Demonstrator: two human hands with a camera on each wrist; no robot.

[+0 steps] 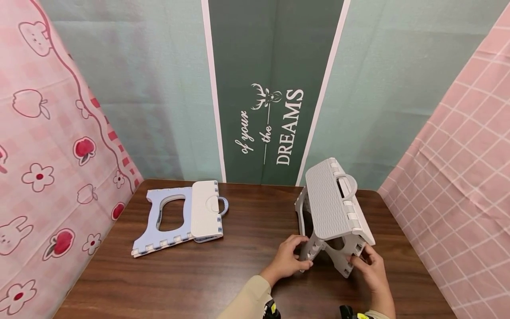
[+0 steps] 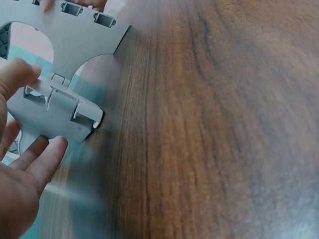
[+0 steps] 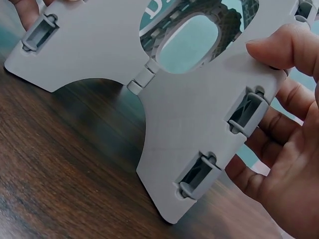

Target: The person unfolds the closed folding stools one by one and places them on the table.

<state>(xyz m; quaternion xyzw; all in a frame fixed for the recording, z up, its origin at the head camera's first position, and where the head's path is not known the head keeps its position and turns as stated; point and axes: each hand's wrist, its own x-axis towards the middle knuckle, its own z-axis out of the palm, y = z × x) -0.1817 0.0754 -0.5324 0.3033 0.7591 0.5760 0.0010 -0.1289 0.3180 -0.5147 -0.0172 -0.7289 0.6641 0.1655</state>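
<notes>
A grey folding stool (image 1: 327,201) stands partly folded on the right of the table, its seat bent into a ridge with a loop handle on top. The left hand (image 1: 287,261) grips the stool's left leg low down; the left wrist view shows its thumb on one side of the hinged edge and fingers on the other. On the right leg panel (image 3: 187,112), the right hand (image 1: 373,269) has its thumb on the near face and its fingers round the outer edge. The side panel between the legs is creased at its small middle hinge.
A second folding stool (image 1: 171,217), blue and white, lies folded flat on the left of the brown wooden table (image 1: 239,274). Behind the table hangs a green cloth (image 1: 263,53) with printed words. Pink patterned cloths flank both sides.
</notes>
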